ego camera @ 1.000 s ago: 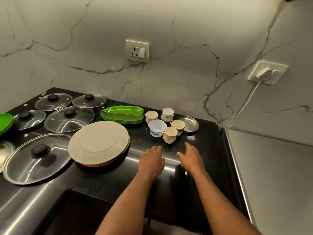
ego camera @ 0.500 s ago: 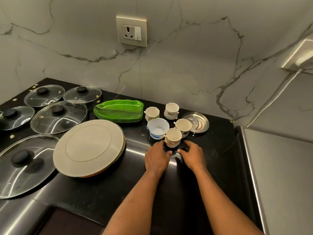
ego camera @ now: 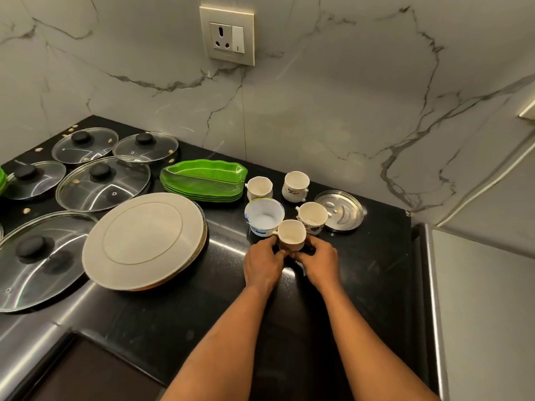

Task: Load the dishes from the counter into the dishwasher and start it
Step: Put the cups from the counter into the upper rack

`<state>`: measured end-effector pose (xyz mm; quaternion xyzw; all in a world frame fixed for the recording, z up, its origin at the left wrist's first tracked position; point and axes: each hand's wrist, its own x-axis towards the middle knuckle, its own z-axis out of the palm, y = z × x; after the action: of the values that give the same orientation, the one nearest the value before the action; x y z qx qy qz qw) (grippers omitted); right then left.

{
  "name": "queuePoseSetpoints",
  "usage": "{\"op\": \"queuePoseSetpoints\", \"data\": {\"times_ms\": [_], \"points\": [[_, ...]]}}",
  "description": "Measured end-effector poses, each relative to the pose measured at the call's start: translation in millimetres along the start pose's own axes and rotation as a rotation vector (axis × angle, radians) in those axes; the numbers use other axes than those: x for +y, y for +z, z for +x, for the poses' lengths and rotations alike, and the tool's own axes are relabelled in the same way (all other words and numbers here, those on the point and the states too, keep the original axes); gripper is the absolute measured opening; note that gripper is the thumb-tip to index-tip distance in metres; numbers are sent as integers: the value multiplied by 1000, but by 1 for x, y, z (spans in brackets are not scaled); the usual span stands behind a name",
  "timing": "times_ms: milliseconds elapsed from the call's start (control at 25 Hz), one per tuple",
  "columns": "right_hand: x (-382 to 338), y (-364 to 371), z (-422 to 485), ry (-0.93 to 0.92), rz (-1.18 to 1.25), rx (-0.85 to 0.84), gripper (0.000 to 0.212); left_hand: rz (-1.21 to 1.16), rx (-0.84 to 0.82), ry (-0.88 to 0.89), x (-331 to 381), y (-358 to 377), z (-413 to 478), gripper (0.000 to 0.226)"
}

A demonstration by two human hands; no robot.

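A small cream cup stands nearest me on the black counter. My left hand and my right hand both grip its lower part, one from each side. Behind it stand a white plastic tub, a patterned cup, and two more cream cups. A small steel lid lies to their right. A stack of green leaf-shaped plates sits to the left. The dishwasher is out of view.
A large beige plate lies upside down left of my hands. Several glass lids with black knobs cover the counter's left side. A steel surface adjoins on the right. A wall socket is above.
Both hands moved forward from the bare counter to the nearest cup and closed around it. The camera moved closer to the counter.
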<state>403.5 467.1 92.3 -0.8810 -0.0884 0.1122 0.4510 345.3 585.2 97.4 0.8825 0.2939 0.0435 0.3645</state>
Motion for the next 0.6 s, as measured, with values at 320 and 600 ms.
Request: {"op": "queuePoseSetpoints", "data": {"times_ms": [320, 600], "points": [[-6, -1, -27, -28, 33, 10, 48, 48, 11, 63, -8, -17, -27, 21], [-28, 10, -89, -48, 37, 74, 44, 50, 16, 126, -29, -51, -77, 36]]}}
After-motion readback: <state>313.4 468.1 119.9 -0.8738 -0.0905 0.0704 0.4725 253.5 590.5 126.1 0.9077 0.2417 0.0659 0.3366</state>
